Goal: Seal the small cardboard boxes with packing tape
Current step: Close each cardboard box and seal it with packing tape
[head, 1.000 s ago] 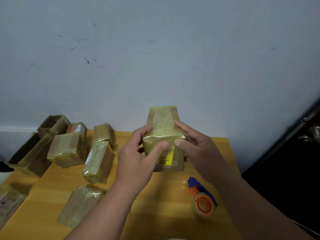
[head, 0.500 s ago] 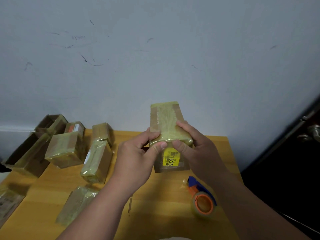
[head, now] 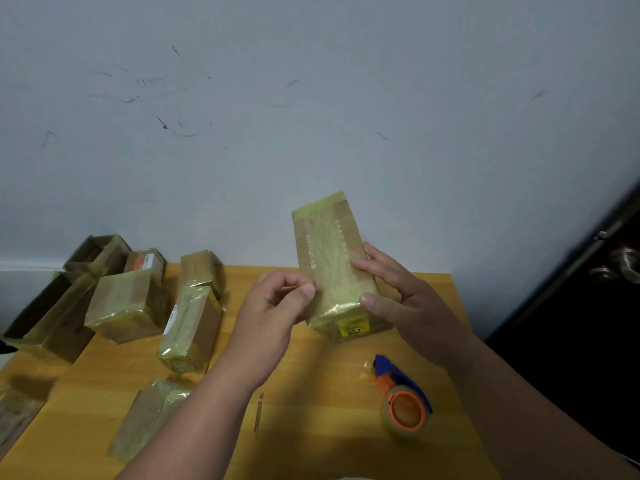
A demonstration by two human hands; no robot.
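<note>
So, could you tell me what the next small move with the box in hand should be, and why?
Probably press the tape edge flat on the box's left side. The left hand pinches at the left edge of the held box, where the tape seems not fully stuck down, while the right hand steadies the other side. The tape dispenser lies idle on the table, so no new strip looks needed yet.

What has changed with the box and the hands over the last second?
The box has tipped back, hiding most of its yellow label. The left hand has shifted to its left edge; the right hand keeps its hold. The tape dispenser and other boxes haven't moved.
</note>
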